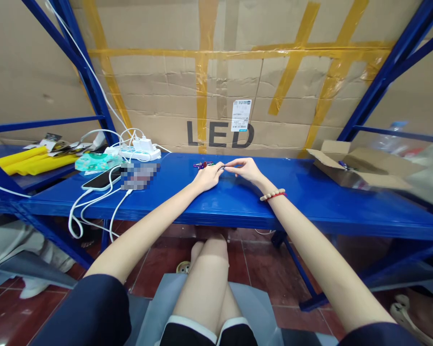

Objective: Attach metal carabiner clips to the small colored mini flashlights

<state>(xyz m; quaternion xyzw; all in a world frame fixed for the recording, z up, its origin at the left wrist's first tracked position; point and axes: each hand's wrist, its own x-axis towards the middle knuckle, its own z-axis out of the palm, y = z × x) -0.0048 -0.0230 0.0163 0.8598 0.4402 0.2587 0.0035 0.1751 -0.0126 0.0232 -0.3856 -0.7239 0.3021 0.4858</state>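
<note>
Over the blue metal table (238,204), my two hands meet near the middle. The fingers of my left hand (208,178) are closed, at a small dark thing too tiny to name. From the right, my right hand (248,170) reaches in with thumb and forefinger pinched at that same spot. A beaded bracelet (273,194) and a red string circle my right wrist. Just behind my left hand lie small shiny purple and red pieces (202,165), partly hidden by it.
Left of my hands are a phone (103,179), white cables, a power strip (142,153) and a teal packet (98,162). Yellow items (36,161) lie further left. An opened cardboard box (364,166) stands at right. A large taped carton (166,96) walls the back between blue posts.
</note>
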